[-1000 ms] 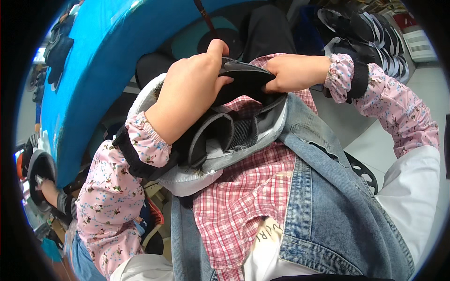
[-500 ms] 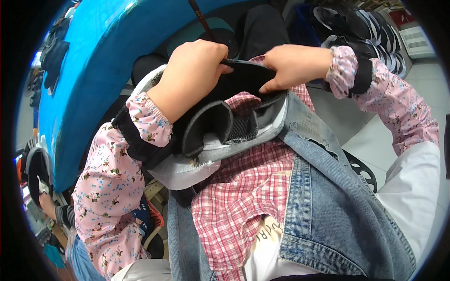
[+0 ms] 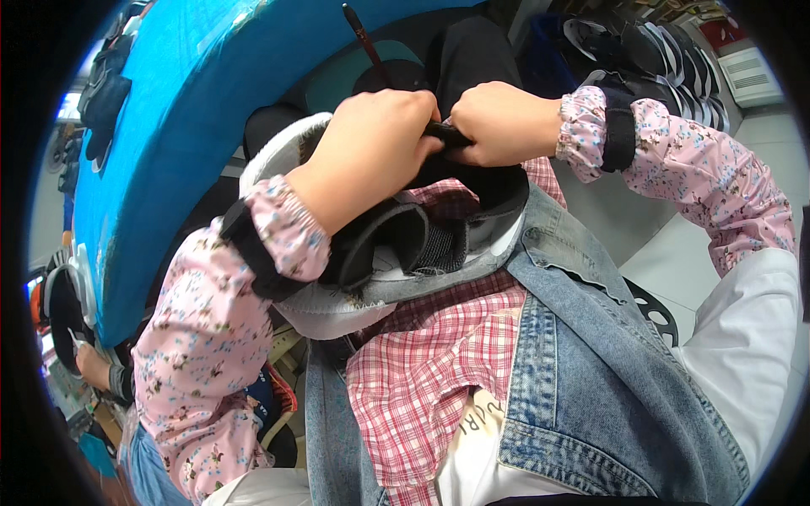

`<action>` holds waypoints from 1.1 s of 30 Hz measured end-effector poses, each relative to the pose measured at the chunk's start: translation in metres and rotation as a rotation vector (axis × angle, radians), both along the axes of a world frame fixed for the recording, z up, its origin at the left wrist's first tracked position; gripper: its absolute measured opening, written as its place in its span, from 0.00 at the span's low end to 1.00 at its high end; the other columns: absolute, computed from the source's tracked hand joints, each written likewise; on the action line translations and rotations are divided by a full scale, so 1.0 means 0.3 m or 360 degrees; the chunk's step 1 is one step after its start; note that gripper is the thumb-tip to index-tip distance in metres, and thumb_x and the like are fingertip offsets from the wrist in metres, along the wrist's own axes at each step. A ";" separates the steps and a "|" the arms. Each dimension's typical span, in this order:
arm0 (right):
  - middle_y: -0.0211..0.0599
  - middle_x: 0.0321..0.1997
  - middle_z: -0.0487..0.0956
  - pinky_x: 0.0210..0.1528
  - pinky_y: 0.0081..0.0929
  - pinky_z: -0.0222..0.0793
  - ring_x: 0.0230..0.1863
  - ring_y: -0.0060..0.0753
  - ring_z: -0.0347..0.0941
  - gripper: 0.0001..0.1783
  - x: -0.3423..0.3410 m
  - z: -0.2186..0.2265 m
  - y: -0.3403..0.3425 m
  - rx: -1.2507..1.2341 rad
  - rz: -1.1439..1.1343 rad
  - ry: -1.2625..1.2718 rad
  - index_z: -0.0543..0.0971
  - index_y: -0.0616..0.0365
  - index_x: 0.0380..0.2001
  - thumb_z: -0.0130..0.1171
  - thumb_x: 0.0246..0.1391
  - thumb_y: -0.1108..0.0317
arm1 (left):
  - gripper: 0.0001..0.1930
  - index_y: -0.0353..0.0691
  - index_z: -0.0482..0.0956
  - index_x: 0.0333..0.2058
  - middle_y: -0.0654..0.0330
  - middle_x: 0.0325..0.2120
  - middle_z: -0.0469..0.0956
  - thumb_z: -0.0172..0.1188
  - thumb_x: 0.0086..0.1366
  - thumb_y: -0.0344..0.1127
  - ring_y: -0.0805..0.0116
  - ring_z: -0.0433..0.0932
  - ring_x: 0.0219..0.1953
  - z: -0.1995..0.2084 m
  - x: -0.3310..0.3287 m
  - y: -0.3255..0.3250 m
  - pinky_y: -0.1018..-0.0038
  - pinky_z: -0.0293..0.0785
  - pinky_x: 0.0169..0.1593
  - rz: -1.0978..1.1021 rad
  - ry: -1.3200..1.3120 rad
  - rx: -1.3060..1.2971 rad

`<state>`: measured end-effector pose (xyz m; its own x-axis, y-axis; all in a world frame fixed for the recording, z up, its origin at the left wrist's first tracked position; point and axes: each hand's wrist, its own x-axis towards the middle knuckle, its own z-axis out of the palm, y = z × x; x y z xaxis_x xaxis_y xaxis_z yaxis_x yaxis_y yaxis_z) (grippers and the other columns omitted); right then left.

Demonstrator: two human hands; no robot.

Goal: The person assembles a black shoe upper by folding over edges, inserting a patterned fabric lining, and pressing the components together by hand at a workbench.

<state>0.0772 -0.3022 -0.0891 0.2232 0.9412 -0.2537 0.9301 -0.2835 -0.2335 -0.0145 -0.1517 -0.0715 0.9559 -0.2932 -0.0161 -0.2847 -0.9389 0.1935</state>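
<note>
Between my hands, a black piece of soft shoe material [image 3: 447,135] is folded or bunched. My left hand [image 3: 367,143] pinches it with thumb and curled fingers. Close on the other side, my right hand [image 3: 502,122] is closed on it too, the knuckles almost touching. Its exact shape is mostly hidden by my fingers. Over my lap, below the hands, lies a white-edged shoe upper [image 3: 405,291] with black lining and loose threads. A dark grey curled flap [image 3: 413,236] with a mesh patch stands up inside it.
A blue-covered table [image 3: 169,126] curves along the left. A dark red stick handle [image 3: 361,32] stands beyond my hands. Several black-and-white shoe parts [image 3: 675,63] are stacked at the upper right. Far left, another person's hand [image 3: 93,367] holds a dark shoe part [image 3: 63,308].
My hands have come together; the right moved left and the left slightly right. The black material's edge, earlier stretched between them, is now bunched in both hands.
</note>
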 end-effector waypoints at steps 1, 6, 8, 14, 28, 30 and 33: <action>0.47 0.17 0.75 0.29 0.37 0.70 0.23 0.48 0.73 0.17 0.010 -0.010 -0.016 0.0052 -0.0037 0.0082 0.77 0.65 0.18 0.57 0.39 0.59 | 0.17 0.37 0.70 0.35 0.51 0.26 0.76 0.64 0.47 0.37 0.53 0.76 0.32 0.028 -0.026 -0.011 0.66 0.72 0.36 0.0042 0.0056 -0.0182; 0.47 0.14 0.73 0.26 0.36 0.68 0.20 0.47 0.72 0.23 0.020 0.019 -0.014 -0.0019 -0.0066 0.0304 0.76 0.67 0.16 0.56 0.45 0.54 | 0.26 0.35 0.62 0.42 0.49 0.31 0.75 0.65 0.47 0.31 0.51 0.76 0.35 0.056 -0.103 -0.049 0.68 0.72 0.37 0.0176 0.0156 -0.0294; 0.46 0.13 0.72 0.24 0.36 0.67 0.18 0.45 0.71 0.28 0.031 0.007 -0.018 -0.0068 -0.0102 0.0322 0.76 0.67 0.15 0.54 0.48 0.48 | 0.22 0.34 0.62 0.40 0.48 0.28 0.74 0.62 0.48 0.30 0.52 0.76 0.31 0.052 -0.096 -0.038 0.66 0.72 0.34 0.0134 0.0028 -0.0249; 0.45 0.12 0.70 0.22 0.33 0.66 0.17 0.42 0.70 0.33 0.018 0.005 -0.006 -0.0048 -0.0120 0.0399 0.75 0.68 0.15 0.52 0.49 0.43 | 0.09 0.36 0.70 0.30 0.55 0.23 0.75 0.59 0.50 0.31 0.57 0.76 0.28 0.026 -0.103 0.009 0.68 0.71 0.32 0.0057 -0.0283 -0.0212; 0.45 0.12 0.72 0.23 0.34 0.68 0.17 0.42 0.71 0.28 0.024 -0.005 -0.013 -0.0112 -0.0156 0.0472 0.75 0.70 0.17 0.55 0.48 0.49 | 0.06 0.43 0.68 0.26 0.67 0.21 0.68 0.55 0.49 0.33 0.73 0.72 0.24 0.010 -0.065 -0.007 0.78 0.67 0.28 -0.0434 -0.0726 0.0291; 0.45 0.13 0.72 0.24 0.34 0.68 0.18 0.43 0.72 0.27 0.024 0.002 -0.015 -0.0126 -0.0087 0.0421 0.75 0.69 0.18 0.54 0.49 0.49 | 0.07 0.43 0.68 0.27 0.66 0.20 0.67 0.56 0.50 0.34 0.73 0.72 0.24 0.009 -0.062 -0.012 0.78 0.67 0.27 -0.0261 -0.0726 0.0159; 0.45 0.15 0.73 0.26 0.34 0.69 0.20 0.45 0.72 0.27 0.023 0.006 -0.017 -0.0152 0.0018 0.0341 0.76 0.68 0.20 0.54 0.49 0.48 | 0.06 0.41 0.71 0.25 0.65 0.19 0.67 0.57 0.51 0.35 0.72 0.72 0.23 -0.001 -0.045 0.002 0.77 0.67 0.28 -0.0286 -0.0724 0.0157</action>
